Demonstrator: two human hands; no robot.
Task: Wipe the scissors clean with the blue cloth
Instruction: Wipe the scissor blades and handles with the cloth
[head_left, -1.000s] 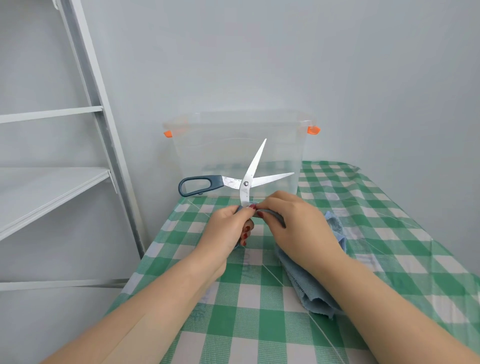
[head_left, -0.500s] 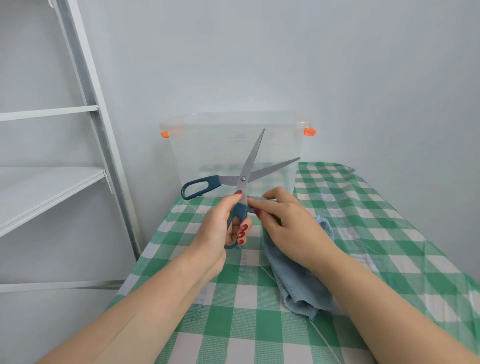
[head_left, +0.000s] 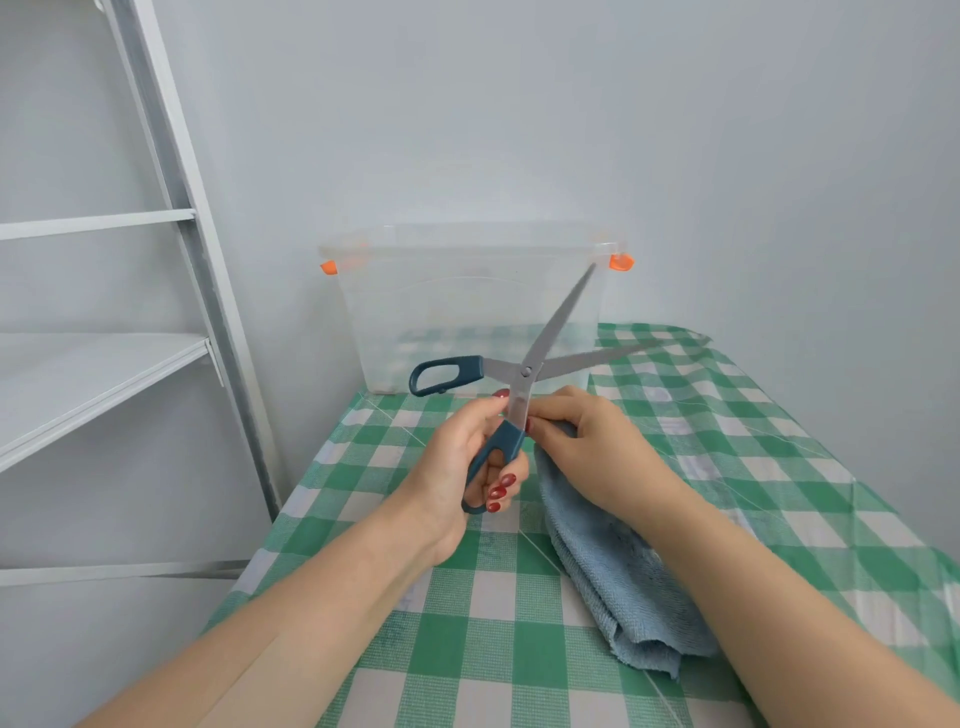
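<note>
Clear bin (head_left: 467, 312) at the back of the table (head_left: 753, 467), against the wall. It has orange latches at the left (head_left: 328, 267) and right (head_left: 621, 261) top corners. Walls are see-through and the green check pattern shows through near the base. Can't make out any contents.

Scissors (head_left: 525, 371) are held in the air in front of the bin, above the table's far end, and spread wide into an X.
- Held half: long axis runs from the lower-left handle up and right, tip just under the right latch.
- Other half: near horizontal, loop handle to the left, tip to the right over the table.

They have plain grey blades, a small round pivot screw and dark blue-teal handles. Blade tips look slightly blurred.

Left hand (head_left: 457, 462) grips the lower handle, fingers curled through the loop, thumb up by the shank below the pivot.

Right hand (head_left: 592, 441) pinches the cloth (head_left: 618, 582) against the shank, just right of the left thumb. The rest of the cloth is light blue terry, folded. It trails down under the right forearm and lies on the table.

White shelf (head_left: 78, 379) stands to the left of the table.
</note>
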